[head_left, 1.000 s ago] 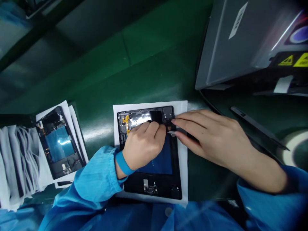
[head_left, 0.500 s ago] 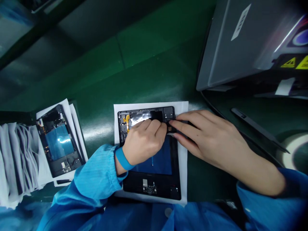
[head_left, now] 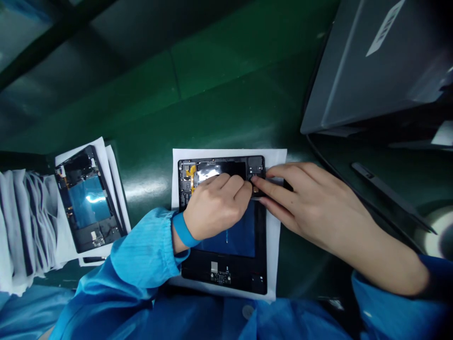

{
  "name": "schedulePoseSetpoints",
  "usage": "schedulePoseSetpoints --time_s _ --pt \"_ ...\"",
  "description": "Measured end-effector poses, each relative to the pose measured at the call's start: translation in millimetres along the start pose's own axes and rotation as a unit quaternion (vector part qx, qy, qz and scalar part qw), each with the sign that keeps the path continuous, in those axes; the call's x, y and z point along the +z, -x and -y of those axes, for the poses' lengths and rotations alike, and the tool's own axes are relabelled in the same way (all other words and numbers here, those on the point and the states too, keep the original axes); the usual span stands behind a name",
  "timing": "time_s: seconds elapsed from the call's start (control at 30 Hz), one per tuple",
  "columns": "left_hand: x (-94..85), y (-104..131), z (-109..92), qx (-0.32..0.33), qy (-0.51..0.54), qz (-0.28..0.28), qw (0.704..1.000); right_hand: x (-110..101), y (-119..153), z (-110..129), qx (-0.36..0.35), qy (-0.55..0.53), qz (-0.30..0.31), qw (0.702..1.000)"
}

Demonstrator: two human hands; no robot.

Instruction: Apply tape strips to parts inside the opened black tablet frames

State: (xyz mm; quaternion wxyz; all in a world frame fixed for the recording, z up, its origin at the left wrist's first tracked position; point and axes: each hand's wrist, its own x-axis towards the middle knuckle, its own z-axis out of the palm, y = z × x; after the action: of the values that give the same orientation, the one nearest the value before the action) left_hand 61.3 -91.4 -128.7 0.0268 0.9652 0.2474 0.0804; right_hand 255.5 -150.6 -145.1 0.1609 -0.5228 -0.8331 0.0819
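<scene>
An opened tablet (head_left: 244,267) lies with its inner parts facing up, showing a dark blue panel, an orange flex cable (head_left: 193,175) and a small circuit board (head_left: 221,276) near the bottom. Over its upper half, my left hand (head_left: 217,203) is closed with the fingers curled; whatever is in the fingertips is hidden. My right hand (head_left: 311,198) reaches in from the right, its index finger and thumb drawn together at the tablet's upper right edge. Between those two fingertips I cannot make out what is held.
White paper (head_left: 274,264) lies under the tablet. To the left, another opened tablet (head_left: 90,200) rests on paper beside a row of upright white sheets (head_left: 28,226). On the right are a grey machine (head_left: 357,71), a grey pen-like tool (head_left: 389,193), a black cable and a tape roll (head_left: 433,236).
The whole view has shifted slightly, so the tablet and hands sit a little farther right. Both hands keep nearly the same pose on the tablet.
</scene>
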Motion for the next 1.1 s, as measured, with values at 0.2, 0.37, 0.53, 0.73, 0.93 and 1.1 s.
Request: schedulePoseSetpoints --time_s 0.2,0.37,0.53,0.73,0.93,1.1 --pt "2.2 0 1 0.000 0.007 0.005 1.000 -4 -2 4 -0.014 0.043 0.004 0.999" --pt "3.8 0 2 0.006 -0.007 0.014 1.000 -2 -2 5 -0.019 0.048 -0.001 0.999" --pt "2.5 -1 4 0.010 -0.004 0.012 1.000 0 -2 1 -0.017 0.043 -0.026 0.999" --pt "3.9 -2 9 0.015 -0.009 -0.007 1.000 0 -6 4 0.007 0.052 0.003 0.999" --pt "4.0 0 9 0.016 -0.025 0.000 1.000 0 -10 13 0.024 0.087 0.018 0.996" --pt "4.5 1 9 0.007 -0.025 -0.010 1.000 3 -10 13 0.006 0.089 -0.004 0.996"
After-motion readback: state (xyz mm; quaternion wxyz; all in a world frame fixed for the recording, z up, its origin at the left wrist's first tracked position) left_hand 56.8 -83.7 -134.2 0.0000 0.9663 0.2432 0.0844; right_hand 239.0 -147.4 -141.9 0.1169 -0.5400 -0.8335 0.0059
